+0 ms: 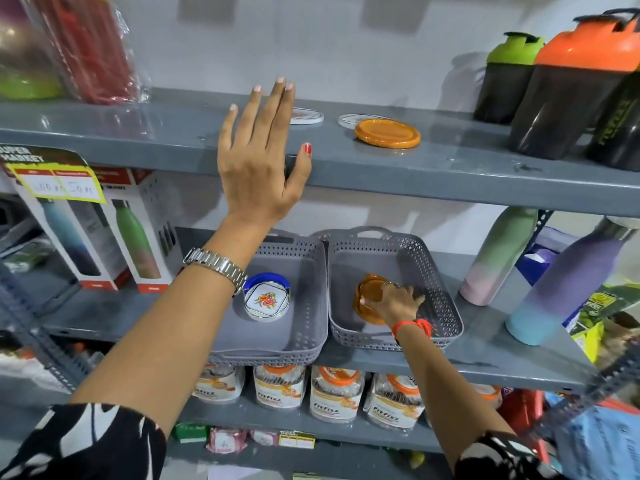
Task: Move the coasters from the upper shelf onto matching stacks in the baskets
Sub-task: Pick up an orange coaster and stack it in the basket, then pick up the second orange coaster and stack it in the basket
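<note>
Sleeves first, since my patterned sleeves [79, 441] are right up against the camera, both arms stretched out at the grey shelving. Upper shelf [450, 168] has three coasters left, so I'm not done: an orange coaster [387, 133] near the front, a white coaster [348, 120] partly tucked behind it, and another white one [308, 116] peeking out beside my fingers. Down on the middle shelf sit two grey perforated baskets side by side. Left basket [294, 341] has the white floral stack [266, 301] with something blue-rimmed behind it. Right basket [446, 306] has the orange stack [369, 299]. My left hand [258, 164] is up at the top shelf edge, fingers spread flat, holding nothing, close to that nearer white one. My right hand [394, 301] is down in the right basket, fingers curled over the top orange coaster, looks like I'm setting it on the pile. Guessing I'm past halfway, three to go.
</note>
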### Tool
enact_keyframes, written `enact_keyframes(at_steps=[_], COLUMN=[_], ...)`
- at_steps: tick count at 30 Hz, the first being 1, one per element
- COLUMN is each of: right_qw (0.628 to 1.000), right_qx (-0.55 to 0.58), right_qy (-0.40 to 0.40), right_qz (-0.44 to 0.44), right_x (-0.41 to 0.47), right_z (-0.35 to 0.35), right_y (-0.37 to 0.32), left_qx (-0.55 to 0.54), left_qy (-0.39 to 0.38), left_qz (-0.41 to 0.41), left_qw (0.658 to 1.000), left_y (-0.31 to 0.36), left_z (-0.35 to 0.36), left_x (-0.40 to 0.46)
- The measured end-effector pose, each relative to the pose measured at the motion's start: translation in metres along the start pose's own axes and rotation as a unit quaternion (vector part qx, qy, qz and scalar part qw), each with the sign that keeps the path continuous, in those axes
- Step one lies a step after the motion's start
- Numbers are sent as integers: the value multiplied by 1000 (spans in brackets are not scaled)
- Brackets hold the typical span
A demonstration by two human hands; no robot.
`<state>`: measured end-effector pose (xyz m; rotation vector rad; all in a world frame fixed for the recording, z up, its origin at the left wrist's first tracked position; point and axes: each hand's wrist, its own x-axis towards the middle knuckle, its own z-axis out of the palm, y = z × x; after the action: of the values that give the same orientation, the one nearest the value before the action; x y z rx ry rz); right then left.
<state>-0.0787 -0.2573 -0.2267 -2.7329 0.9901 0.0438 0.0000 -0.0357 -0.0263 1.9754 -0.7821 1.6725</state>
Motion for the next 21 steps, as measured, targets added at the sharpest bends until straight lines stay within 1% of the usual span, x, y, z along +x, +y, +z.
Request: enact_keyframes(at_steps=[3, 5, 6, 7, 9, 10, 11, 12, 13, 14, 16, 18, 19, 20, 21], right_qw=[999, 1000, 999, 996, 973, 949, 911, 862, 812, 771, 710, 669, 659, 658, 671], right_qx=[-38, -11, 18, 51, 104, 131, 165, 199, 229, 248, 259, 260, 256, 246, 229], right_qy=[-35, -12, 23, 74, 201, 282, 369, 453, 518, 565, 625, 660, 669, 674, 670], right_qz=[-2, -15, -22, -27, -42, -59, -84, -112, -138, -160, -197, -223, -229, -228, -218], right_x=[-5, -13, -20, -28, -49, -61, -73, -84, -94, -102, -115, -124, -127, -129, -131], right_z=[0, -4, -7, -14, -31, -41, -51, -62, -74, -87, -117, -149, -165, -181, -197], right_y=[-2, -4, -6, -8, -14, -17, -21, -25, -29, -33, -38, -43, -47, -51, -56], left_qx=[1, 2, 1, -1, -4, -6, -6, -3, 1, 4, 8, 9, 9, 9, 9], left_qy=[-6, -9, -12, -12, -13, -13, -13, -13, -14, -14, -17, -22, -24, -25, -27], left_qz=[-1, 0, -2, 0, 1, 4, 6, 7, 8, 8, 8, 6, 5, 5, 5], left_qw=[1000, 1000, 1000, 1000, 1000, 1000, 1000, 1000, 1000, 1000, 1000, 1000, 1000, 1000, 1000], left_y=[0, 0, 0, 0, -1, -1, -1, -1, -1, 0, 0, 1, 1, 1, 1], left_z=[-1, -1, -2, -2, -2, -3, -3, -3, -4, -4, -5, -6, -7, -7, -8], left_x=[0, 0, 0, 1, 0, 0, 0, 1, 1, 2, 3, 4, 3, 4, 4])
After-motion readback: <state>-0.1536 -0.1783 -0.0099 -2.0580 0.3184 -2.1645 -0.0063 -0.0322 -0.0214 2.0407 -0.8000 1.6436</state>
